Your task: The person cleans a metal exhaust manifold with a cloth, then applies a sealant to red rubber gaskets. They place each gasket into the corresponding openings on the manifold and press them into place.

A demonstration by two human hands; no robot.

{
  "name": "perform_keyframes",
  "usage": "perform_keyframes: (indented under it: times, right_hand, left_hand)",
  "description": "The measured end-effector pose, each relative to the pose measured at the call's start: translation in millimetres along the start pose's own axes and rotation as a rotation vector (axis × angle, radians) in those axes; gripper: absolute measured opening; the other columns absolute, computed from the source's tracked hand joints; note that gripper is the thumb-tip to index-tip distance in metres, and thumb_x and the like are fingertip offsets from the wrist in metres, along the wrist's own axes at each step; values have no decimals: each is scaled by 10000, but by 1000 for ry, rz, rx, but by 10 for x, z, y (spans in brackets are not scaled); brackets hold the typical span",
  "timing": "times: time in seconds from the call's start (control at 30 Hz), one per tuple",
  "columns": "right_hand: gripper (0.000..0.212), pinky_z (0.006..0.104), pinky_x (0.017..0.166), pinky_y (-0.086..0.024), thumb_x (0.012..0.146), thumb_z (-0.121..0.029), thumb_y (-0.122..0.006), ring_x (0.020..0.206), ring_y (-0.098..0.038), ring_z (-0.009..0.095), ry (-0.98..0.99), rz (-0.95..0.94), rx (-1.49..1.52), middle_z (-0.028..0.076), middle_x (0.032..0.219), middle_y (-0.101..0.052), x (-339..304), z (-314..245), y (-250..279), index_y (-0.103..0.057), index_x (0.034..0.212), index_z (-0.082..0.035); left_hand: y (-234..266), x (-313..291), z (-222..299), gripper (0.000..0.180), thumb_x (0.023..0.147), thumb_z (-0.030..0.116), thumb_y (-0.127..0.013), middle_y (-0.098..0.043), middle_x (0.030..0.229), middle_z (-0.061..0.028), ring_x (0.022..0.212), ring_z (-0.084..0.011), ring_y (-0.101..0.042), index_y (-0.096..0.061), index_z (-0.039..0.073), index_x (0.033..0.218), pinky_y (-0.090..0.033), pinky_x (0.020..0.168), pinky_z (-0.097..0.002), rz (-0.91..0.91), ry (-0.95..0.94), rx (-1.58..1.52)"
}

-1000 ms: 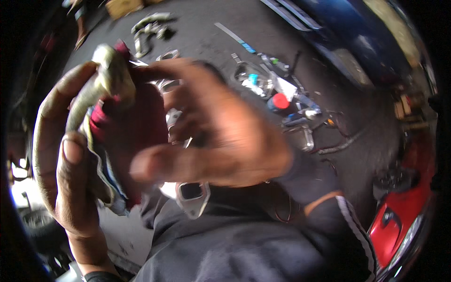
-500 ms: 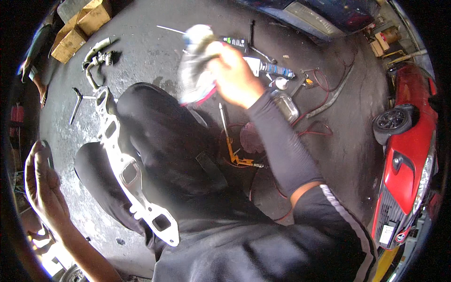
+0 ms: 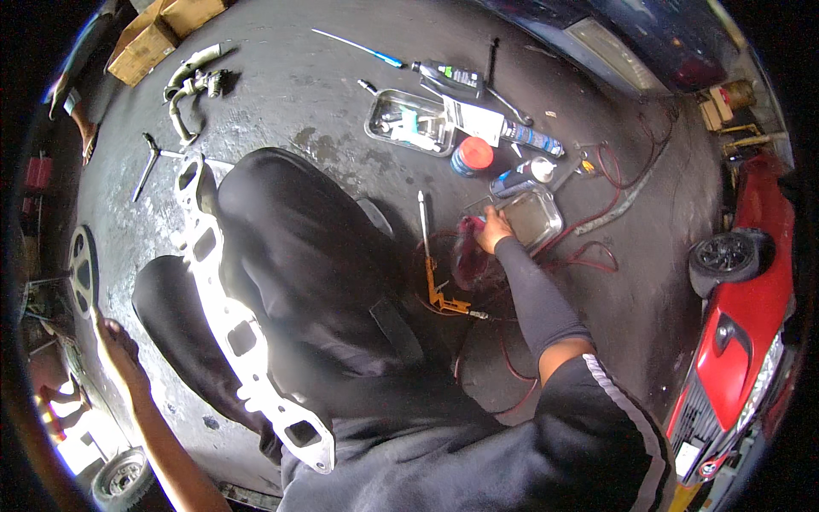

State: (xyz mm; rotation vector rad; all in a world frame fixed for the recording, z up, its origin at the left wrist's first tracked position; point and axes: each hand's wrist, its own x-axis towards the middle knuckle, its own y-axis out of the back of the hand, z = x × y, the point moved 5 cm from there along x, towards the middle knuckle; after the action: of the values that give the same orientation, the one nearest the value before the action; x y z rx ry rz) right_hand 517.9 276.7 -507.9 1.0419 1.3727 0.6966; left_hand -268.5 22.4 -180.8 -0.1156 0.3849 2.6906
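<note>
My right hand (image 3: 495, 229) is closed on a dark red cloth (image 3: 476, 260) lying on the floor beside an empty-looking metal tray (image 3: 533, 215). My left hand (image 3: 121, 352) is raised at the far left, fingers curled. A flat oval piece with cut-outs (image 3: 83, 271) shows just above its fingertips; whether the hand holds it I cannot make out. Across my legs lies a long silver manifold-like metal part (image 3: 229, 311) with several squarish ports. An orange-handled tool with a long nozzle, like an air blow gun (image 3: 432, 282), lies left of the cloth.
Beyond my knees are a tray of small parts (image 3: 378, 136), a red-lidded jar (image 3: 472, 156), a white-capped bottle (image 3: 522, 177), a blue screwdriver (image 3: 388, 60) and a dark bottle (image 3: 461, 77). A red hose (image 3: 589, 264) snakes rightward. A bent pipe assembly (image 3: 189, 94) and red car (image 3: 725, 333) flank me.
My right hand has come down and right from over the tools, where it moved in a blur, onto the red cloth. The left hand's upright fingers have curled, and the hand is lower.
</note>
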Motion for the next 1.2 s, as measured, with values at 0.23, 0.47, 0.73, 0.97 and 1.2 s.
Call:
perform_keyframes:
  times: [0.23, 0.47, 0.73, 0.97, 1.2]
  right_hand:
    - [599, 543, 1111, -566, 1063, -420, -689, 1270, -714, 479, 264, 195, 252, 320, 1360, -733, 1259, -1299, 380, -625, 1451, 32]
    - [404, 477, 518, -607, 1081, -258, -624, 667, -777, 352, -46, -132, 629, 236, 967, -775, 2306, -1529, -33, -598, 1246, 110]
    - [458, 451, 578, -567, 1079, -348, -680, 579, -741, 278, 169, -107, 421, 177, 695, -749, 2797, -1315, 75, -767, 904, 66]
    - [198, 285, 537, -498, 1087, -231, -772, 624, -615, 99, 301, 52, 805, 0, 841, -692, 1672, -2059, 1660, -723, 1056, -41]
    - [296, 239, 781, -542, 1131, -242, -725, 889, -661, 52, 1124, 82, 830, 21, 1083, -748, -1302, -3879, 3637, -713, 1281, 13]
  left_hand:
    - [-261, -290, 40, 461, 1138, 511, -659, -436, 827, 67, 681, -59, -368, -707, 82, 1299, -323, 646, -255, -140, -97, 275]
    - [191, -537, 245, 429, 1152, 417, -654, -595, 972, 9, 770, -77, -510, -704, 61, 1386, -449, 707, -262, -184, -32, 368]
    - [58, -599, 326, 397, 1148, 345, -667, -691, 1036, -43, 825, -123, -607, -706, 7, 1353, -509, 745, -300, -164, -56, 471]
    - [-1115, -808, 1206, 306, 1131, 275, -698, -776, 1203, -143, 1132, -226, -748, -740, 9, 1277, -566, 1029, -374, -313, -687, 363]
    - [-2298, -1433, 2082, 616, 907, 217, -889, -729, 1244, -206, 1206, -392, -712, -634, 32, 1437, -591, 1039, -476, -370, -1528, 541]
